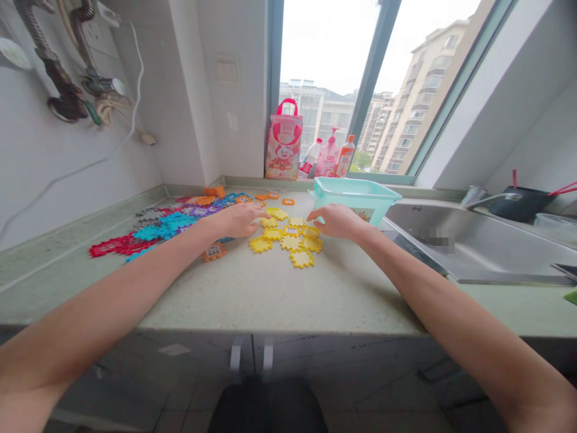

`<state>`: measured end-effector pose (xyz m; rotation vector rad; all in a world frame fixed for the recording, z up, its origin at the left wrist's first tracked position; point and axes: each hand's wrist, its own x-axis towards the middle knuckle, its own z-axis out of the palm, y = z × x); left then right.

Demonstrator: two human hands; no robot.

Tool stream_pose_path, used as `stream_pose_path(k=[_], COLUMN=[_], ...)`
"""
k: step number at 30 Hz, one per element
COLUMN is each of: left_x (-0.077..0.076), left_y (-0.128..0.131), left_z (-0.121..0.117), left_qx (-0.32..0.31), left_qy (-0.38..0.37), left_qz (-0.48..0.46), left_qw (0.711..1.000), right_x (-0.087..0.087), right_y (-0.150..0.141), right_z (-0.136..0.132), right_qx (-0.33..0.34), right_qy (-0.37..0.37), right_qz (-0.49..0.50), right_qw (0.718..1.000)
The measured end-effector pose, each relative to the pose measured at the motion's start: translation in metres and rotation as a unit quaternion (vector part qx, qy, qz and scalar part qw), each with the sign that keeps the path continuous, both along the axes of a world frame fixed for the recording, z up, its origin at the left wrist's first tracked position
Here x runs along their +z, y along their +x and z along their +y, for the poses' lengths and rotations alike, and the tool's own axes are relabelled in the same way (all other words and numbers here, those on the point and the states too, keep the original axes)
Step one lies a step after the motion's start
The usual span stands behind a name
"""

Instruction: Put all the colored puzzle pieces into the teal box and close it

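Observation:
Several yellow toothed plastic building tiles point(291, 242) lie loosely grouped on the counter between my hands. My left hand point(243, 219) reaches in from the left, fingers stretched out and apart at the group's left edge. Opposite it, my right hand point(336, 221) hovers at or touches the tiles on the right, its fingers bent but apart. I see nothing held in either hand. Beside my left hand spreads a pile of blue, purple, red and grey tiles point(169, 225), partly hidden by the forearm. An orange tile point(214, 252) lies below my left wrist.
A light green plastic tub point(356, 190) stands behind my right hand. To the right is a steel sink point(455, 240) with a faucet and a dark pot point(518, 204). A pink bag point(283, 147) and pink bottles point(328, 157) stand by the window.

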<state>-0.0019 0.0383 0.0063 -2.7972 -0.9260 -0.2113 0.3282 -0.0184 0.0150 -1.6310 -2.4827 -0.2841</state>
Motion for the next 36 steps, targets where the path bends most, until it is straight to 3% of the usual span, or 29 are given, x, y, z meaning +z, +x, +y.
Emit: stream_pose_path(k=[8,12,21,26,31,34,36], left_x=[0.004,0.005,0.008,0.018,0.013,0.006,0.002], left_y=[-0.002,-0.001,-0.005,-0.005,0.002,0.006,0.008], left_z=[-0.003,-0.002,-0.003,-0.007,-0.009,-0.011,-0.012], left_qx=[0.023,0.029,0.073,0.075,0.011,-0.015,-0.014], left_qy=[-0.081,-0.086,-0.017,0.011,-0.063,-0.106,-0.123], left_qz=[-0.004,-0.022,-0.055,-0.102,-0.169,-0.146,-0.115], left_qw=[0.996,0.996,0.996,0.992,0.984,0.983,0.986], right_x=[-0.001,0.003,-0.003,-0.004,-0.006,-0.007,-0.007], right_y=[0.011,0.016,0.003,0.001,-0.005,-0.007,-0.005], right_z=[0.007,0.008,0.004,0.011,0.014,0.01,0.007], right_qx=[0.034,0.039,0.047,0.035,0.022,-0.004,-0.021], right_qy=[-0.094,-0.129,-0.081,-0.018,-0.127,-0.172,-0.142], right_qz=[0.041,0.046,0.066,0.181,0.32,0.265,0.181], right_qw=[0.994,0.99,0.993,0.983,0.938,0.949,0.973])
